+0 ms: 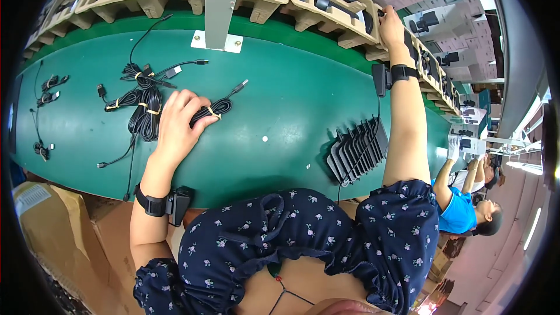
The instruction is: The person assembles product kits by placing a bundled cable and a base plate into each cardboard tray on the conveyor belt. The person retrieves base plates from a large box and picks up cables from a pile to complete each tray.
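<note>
"Largest item?"
"Worktable (280, 122), green, one, spanning the centre of the frame."
"Next?"
"Moulded pulp trays (265, 7), tan, in a curved row along the top and down the upper right; black parts inside."
"Then?"
"Cardboard box (52, 227), brown, open, lower left. Metal post (221, 0), pale, bolted to the table through a foot plate, top centre."
"Medium pieces?"
"Black plates (356, 154), bent, ranked close together, right of centre. Cable heap (146, 114), black, banded, left of centre."
"Hands?"
"Two. Left hand (179, 119), left of centre: thumb and fingers pinching a coil. Right hand (394, 28), upper right: fingers bent at the end of a tray; whether they grip it or a black part there, I cannot tell."
"The coil?"
"Cable bundle (221, 107), black, pale band, just right of the heap, plug pointing to the upper right."
"Smallest?"
"Short cables (46, 99), three small black coils, far left. White dot (265, 139), one, mid-table."
</note>
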Tool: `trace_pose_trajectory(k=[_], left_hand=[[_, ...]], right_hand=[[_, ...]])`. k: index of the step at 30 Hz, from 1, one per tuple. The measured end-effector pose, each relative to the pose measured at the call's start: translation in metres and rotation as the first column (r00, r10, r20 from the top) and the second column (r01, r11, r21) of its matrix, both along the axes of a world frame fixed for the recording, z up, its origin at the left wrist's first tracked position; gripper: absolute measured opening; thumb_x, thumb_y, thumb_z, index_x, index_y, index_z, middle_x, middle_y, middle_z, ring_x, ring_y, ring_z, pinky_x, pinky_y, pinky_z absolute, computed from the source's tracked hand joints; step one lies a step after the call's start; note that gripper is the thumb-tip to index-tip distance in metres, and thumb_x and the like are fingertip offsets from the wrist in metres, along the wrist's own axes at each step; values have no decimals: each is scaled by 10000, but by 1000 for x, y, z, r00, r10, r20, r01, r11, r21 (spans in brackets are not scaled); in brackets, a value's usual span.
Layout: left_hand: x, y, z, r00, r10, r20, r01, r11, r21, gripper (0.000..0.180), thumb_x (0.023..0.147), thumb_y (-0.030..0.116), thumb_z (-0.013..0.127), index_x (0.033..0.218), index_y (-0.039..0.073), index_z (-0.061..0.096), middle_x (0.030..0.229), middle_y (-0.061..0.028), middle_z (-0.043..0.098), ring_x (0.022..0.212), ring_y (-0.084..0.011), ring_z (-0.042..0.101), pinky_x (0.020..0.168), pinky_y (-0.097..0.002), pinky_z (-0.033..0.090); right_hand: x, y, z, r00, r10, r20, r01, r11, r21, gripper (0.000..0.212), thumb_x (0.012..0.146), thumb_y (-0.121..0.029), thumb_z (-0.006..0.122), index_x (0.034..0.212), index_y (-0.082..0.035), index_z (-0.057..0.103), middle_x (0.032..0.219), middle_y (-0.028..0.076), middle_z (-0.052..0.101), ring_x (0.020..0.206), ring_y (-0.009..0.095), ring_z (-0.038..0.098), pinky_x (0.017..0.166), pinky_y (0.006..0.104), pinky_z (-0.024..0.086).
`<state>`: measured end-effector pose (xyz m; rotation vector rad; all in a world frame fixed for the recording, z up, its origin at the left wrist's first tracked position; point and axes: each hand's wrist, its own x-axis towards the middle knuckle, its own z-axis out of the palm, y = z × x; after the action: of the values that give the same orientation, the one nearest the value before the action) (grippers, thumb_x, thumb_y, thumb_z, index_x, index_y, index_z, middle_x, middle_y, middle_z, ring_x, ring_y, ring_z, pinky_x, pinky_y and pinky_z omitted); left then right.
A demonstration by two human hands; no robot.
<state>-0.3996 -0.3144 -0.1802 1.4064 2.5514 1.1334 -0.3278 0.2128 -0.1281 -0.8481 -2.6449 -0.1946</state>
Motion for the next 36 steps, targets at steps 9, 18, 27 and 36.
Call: trace_pose_trajectory(k=[9, 18, 27, 36], left_hand=[[1, -1, -2, 999, 16, 37, -14, 999, -49, 298, 660, 208, 758, 875, 59, 617, 806, -62, 520, 769, -255, 510, 667, -367, 429], [0, 7, 0, 1000, -4, -3, 4, 999, -51, 271, 667, 189, 760, 855, 66, 610, 799, -31, 533, 742, -203, 535, 651, -341, 438], [2, -4, -6, 1000, 24, 2, -24, 998, -51, 252, 695, 139, 736, 889, 51, 601, 812, -55, 527, 749, -222, 516, 673, -340, 425], [0, 1, -8, 1000, -12, -29, 11, 999, -34, 243, 709, 110, 720, 906, 44, 594, 827, -64, 534, 756, -216, 519, 691, -329, 429]], right_hand=[[11, 14, -3, 999, 50, -16, -52, 977, -205, 134, 809, -127, 568, 922, -59, 545, 875, 198, 634, 879, 405, 588, 742, 454, 468], [32, 38, -10, 981, -24, 194, -37, 951, 306, 233, 865, -320, 538, 982, -133, 614, 1036, 108, 609, 1002, 295, 569, 814, 433, 459], [136, -89, 67, 889, -23, 457, 98, 985, -141, 426, 777, -417, 668, 1129, -189, 589, 955, 59, 650, 905, 260, 623, 761, 360, 488], [275, -94, -11, 824, 11, 567, 354, 771, -529, 732, 689, -511, 757, 1199, -58, 493, 928, 110, 601, 862, 220, 595, 776, 338, 479]])
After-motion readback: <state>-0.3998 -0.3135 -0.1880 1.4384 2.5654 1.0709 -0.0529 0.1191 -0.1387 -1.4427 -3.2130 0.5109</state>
